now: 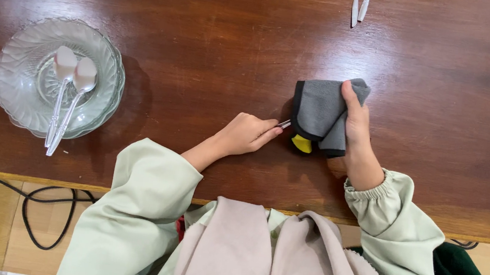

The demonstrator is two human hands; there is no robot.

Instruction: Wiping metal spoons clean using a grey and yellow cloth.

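My left hand [246, 134] is closed around the handle of a clear plastic utensil [284, 123], whose far end disappears into a folded cloth. My right hand [356, 122] grips that grey cloth [319, 110], which has a black edge and a yellow patch at its lower corner, wrapped around the utensil's hidden end. Both hands rest on the dark wooden table [220, 26] near its front edge.
A ribbed glass bowl [17, 80] at the left holds two clear plastic spoons [71, 92] leaning over its rim. Two more plastic utensil handles [360, 4] lie at the table's far edge. A black cable [44, 201] runs on the floor below the table.
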